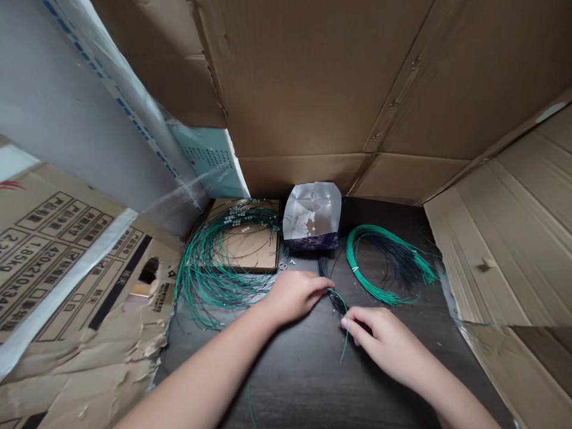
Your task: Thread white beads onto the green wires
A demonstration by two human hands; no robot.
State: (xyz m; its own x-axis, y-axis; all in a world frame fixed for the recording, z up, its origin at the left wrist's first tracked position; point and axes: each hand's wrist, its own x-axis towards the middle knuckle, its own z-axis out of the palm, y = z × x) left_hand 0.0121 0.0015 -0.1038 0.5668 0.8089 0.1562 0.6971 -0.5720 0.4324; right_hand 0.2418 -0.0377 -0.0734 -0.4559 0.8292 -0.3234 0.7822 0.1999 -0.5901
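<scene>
Lower centre: my left hand rests on black wires; my right grip pinches a green wire. Centre, beyond: an open silver pouch.

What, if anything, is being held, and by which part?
The right hand pinches a green wire partway along; the left hand is at its upper part, grip unclear.

Wires: green and black.
Pouch: silver, dark purple below.
My tabletop: was dark brown-grey.
</scene>
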